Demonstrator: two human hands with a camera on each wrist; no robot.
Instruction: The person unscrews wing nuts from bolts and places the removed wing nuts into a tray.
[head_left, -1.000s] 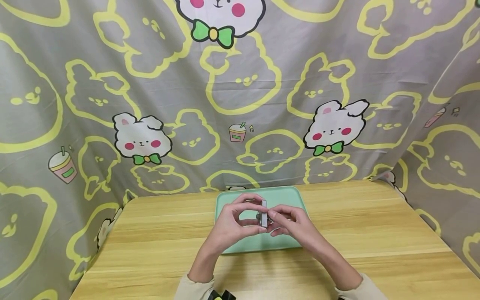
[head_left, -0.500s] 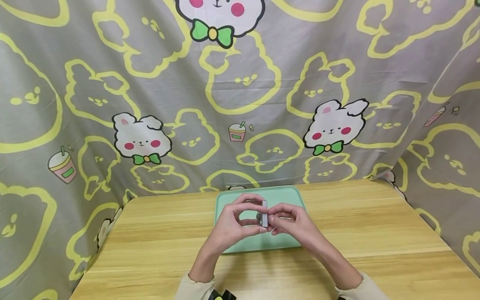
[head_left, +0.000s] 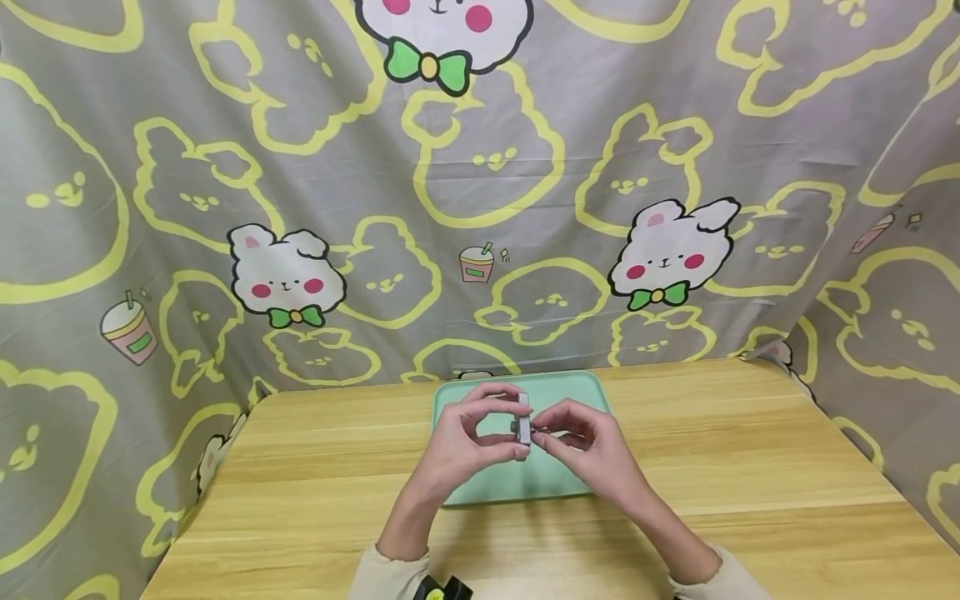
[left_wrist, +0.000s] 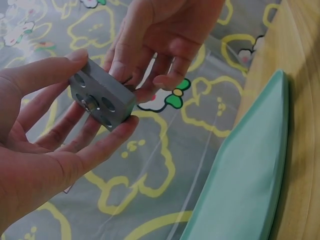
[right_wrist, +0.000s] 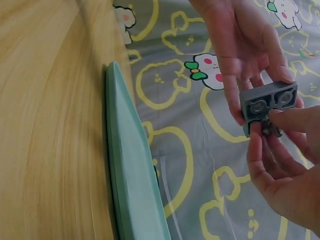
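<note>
Block [head_left: 525, 429] slightly leftward, long axis upright

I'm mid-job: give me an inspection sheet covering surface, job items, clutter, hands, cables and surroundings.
Surface: wooden table, green tray lying on it.
Job items: grey block with round holes, held up; small part at one face, details unclear.
Clutter: nothing seen.
Hands: left hand grips the grey block; right hand pinches the small part.
Cables: nothing seen.
Surroundings: cartoon-patterned cloth behind and at both sides.
</note>
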